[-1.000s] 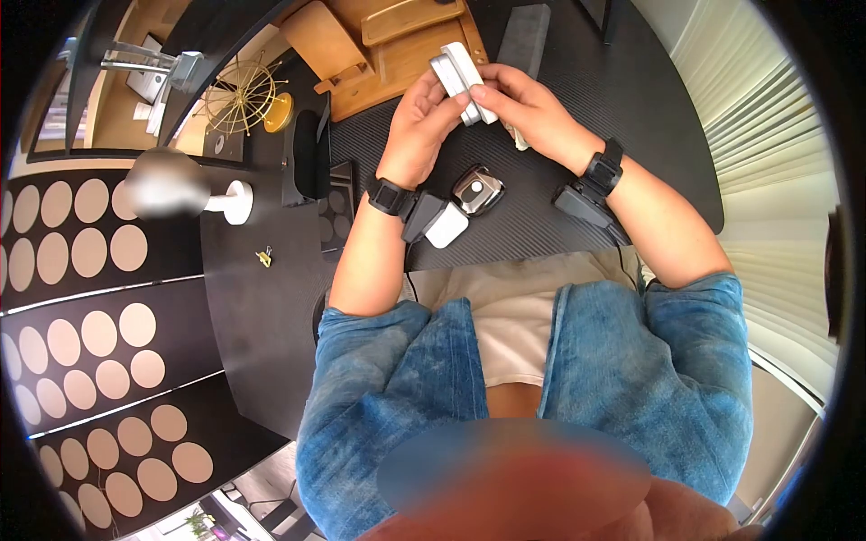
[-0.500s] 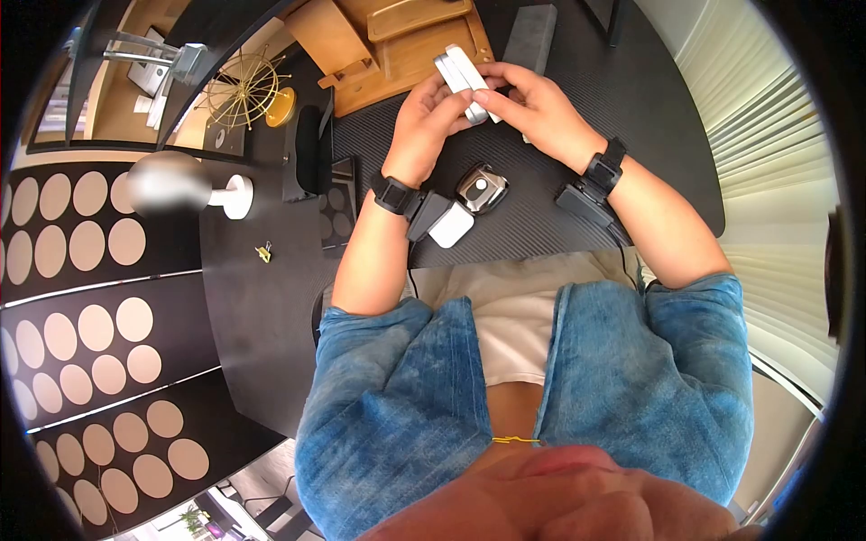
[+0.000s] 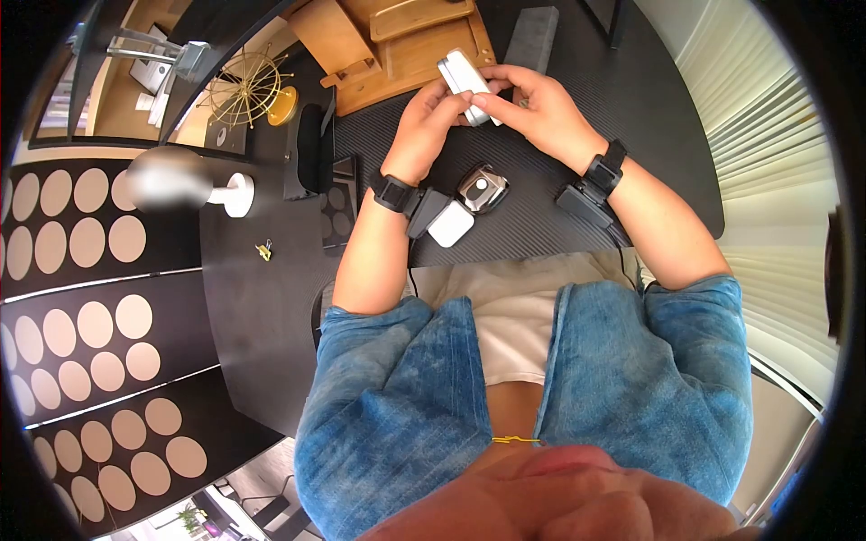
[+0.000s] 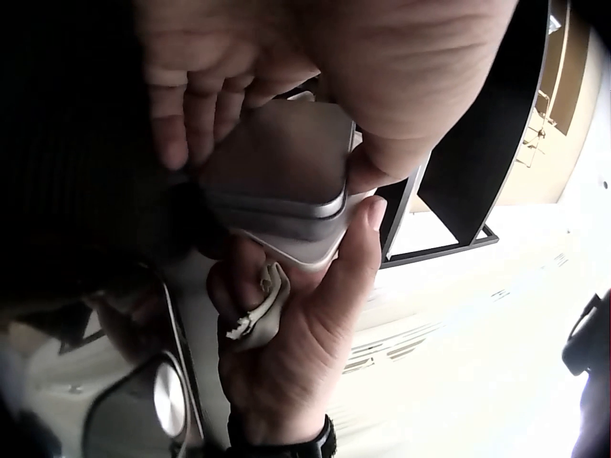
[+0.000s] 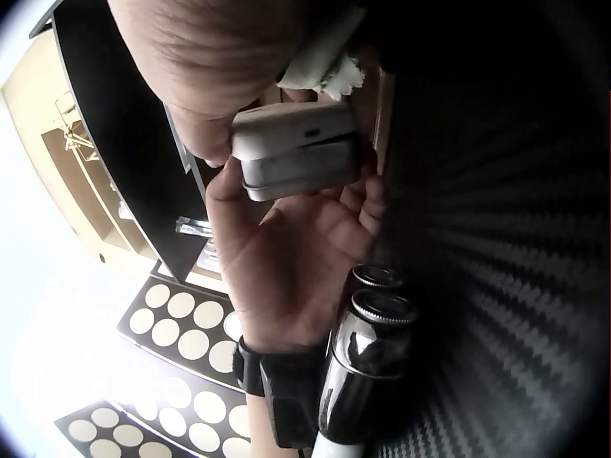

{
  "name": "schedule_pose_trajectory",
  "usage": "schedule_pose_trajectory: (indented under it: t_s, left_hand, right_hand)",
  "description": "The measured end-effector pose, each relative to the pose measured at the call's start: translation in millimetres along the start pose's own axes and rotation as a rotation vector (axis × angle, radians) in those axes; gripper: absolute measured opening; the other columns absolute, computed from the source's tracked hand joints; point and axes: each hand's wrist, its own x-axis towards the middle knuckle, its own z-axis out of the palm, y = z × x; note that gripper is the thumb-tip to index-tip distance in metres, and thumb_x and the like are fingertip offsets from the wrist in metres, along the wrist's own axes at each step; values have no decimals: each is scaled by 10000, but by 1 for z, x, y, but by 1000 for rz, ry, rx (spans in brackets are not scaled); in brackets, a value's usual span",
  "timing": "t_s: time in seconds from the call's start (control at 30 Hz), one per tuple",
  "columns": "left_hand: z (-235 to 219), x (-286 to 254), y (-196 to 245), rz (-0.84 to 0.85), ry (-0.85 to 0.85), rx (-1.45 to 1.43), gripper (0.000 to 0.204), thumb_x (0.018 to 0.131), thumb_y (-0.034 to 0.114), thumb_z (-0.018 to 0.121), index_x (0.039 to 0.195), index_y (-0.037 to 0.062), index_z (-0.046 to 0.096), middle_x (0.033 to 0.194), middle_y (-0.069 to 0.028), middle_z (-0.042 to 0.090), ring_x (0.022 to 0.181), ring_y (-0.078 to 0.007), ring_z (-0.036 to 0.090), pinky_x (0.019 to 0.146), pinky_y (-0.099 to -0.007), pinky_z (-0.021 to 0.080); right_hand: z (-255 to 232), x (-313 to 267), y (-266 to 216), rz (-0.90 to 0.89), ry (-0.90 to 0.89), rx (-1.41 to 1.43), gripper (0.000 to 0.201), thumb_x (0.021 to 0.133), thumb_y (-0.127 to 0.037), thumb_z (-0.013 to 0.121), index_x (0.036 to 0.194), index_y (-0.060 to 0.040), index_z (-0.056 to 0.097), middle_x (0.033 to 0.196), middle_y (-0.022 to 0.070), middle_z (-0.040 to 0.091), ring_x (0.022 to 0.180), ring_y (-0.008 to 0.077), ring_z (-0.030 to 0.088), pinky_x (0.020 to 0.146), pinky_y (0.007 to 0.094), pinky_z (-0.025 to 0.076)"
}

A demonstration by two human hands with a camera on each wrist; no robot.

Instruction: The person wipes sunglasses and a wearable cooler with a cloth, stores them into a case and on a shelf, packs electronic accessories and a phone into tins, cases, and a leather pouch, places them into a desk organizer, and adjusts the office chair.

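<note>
At the upper middle of the head view, a small white-and-silver case [image 3: 465, 83] sits between both hands, over the worktop [image 3: 640, 117]. The left hand [image 3: 422, 131] pinches it with thumb and fingertips along its edges; the right hand [image 3: 552, 119] grips its other side, thumb near the left one. In the right wrist view, a narrow wedge parts the case's two halves. A crumpled pale wrapper [image 4: 263, 313] is tucked in the right hand's fingers. Beyond lie a wooden organizer [image 3: 410, 65] and a grey block [image 3: 530, 43]. A shiny device [image 3: 483, 187] rests between the forearms; bare worktop runs from it toward the near edge and the curved right edge.
</note>
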Motion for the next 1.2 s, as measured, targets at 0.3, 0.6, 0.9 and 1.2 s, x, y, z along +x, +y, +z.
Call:
schedule_pose_trajectory:
  t_s: [0.3, 0.6, 0.9, 1.2]
  left_hand:
    - [-2, -1, 2, -59, -43, -224, 457, 981, 281, 494, 1291, -54, 508, 1253, -138, 605, 1177, -218, 572, 1016, -377, 432]
    - [-3, 1, 2, -50, -118, -330, 612, 959, 404, 467, 1395, -23, 430, 1359, -153, 548, 1237, -255, 544, 1035, -416, 432]
    - [2, -4, 10, -25, -99, -379, 621, 945, 436, 461, 1388, 2, 445, 1330, -139, 568, 1183, -239, 569, 957, -383, 461]
    - [-3, -1, 3, -65, -135, -455, 570, 957, 415, 461, 1365, 18, 488, 1275, -116, 605, 1087, -188, 596, 894, -344, 469]
  right_hand:
    - [1, 1, 3, 2, -8, 57, 535, 855, -430, 740, 1188, -22, 647, 912, 35, 670, 591, 49, 473, 516, 224, 386]
    - [-1, 2, -3, 14, -61, 88, 622, 814, -465, 772, 1237, -45, 594, 907, 9, 626, 566, 39, 431, 499, 214, 362]
    - [-9, 4, -4, -77, -53, -83, 666, 770, -500, 792, 1237, -64, 601, 985, 64, 624, 647, 124, 481, 591, 270, 422]
    - [-9, 2, -4, -1, -94, -23, 675, 770, -506, 791, 1229, -51, 597, 945, 57, 607, 642, 115, 470, 580, 267, 409]
